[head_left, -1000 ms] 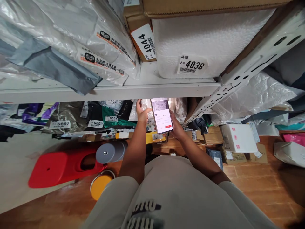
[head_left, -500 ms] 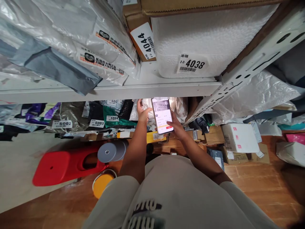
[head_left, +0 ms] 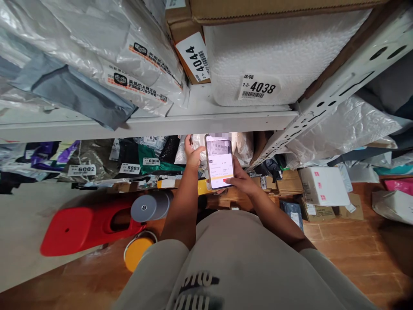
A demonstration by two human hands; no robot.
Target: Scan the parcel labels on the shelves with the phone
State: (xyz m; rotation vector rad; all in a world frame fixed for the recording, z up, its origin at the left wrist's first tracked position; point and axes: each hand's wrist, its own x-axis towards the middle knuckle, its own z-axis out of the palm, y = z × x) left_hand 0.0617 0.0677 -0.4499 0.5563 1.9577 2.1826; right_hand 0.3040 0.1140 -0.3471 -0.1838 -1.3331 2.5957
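Observation:
My right hand (head_left: 241, 177) is wrapped round a smartphone (head_left: 220, 165), its thumb over the lower part of the lit screen, by a red button. A barcode picture fills the upper screen, with text lines below. Just left of the phone, my left hand (head_left: 192, 155) grips a white plastic parcel (head_left: 197, 141) between thumb and fingers. The phone hides part of this parcel, and the shelf edge cuts off its far side. Both hands are low, in front of the lower shelf.
Above the hands runs a white shelf edge (head_left: 155, 128), carrying bagged parcels and a white foam-wrapped box (head_left: 277, 56) labelled 4038. A perforated post (head_left: 318, 105) rises at right. Labelled parcels line the lower shelf. A red stool (head_left: 69, 228) stands at left; cartons (head_left: 324, 185) lie on the floor at right.
The phone has come slightly down towards my body, and my right thumb has shifted lower on its screen. The barcode on the screen looks sharper. My left hand stays nearly still.

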